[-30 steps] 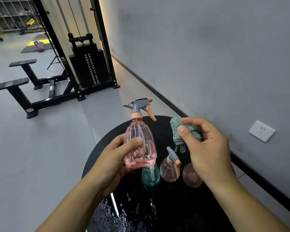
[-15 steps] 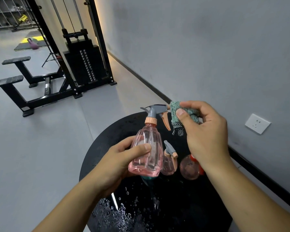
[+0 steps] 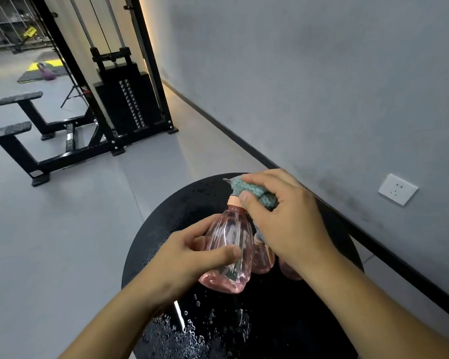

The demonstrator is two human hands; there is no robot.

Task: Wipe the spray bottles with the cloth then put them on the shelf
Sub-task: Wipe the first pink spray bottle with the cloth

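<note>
Item: pink spray bottle (image 3: pixel 228 244), above the wet table (image 3: pixel 166 224). Your left hand (image 3: pixel 182 257) grips its body (steadying it); your right hand (image 3: pixel 285 218) fingers pinch the cloth (image 3: pixel 249 190) over its nozzle.

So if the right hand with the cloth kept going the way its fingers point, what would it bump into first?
Most likely the spray head of the pink bottle. The right hand already has the green cloth pressed over it, above the orange collar. Beyond that the way looks free, though depth is hard to judge.
</note>
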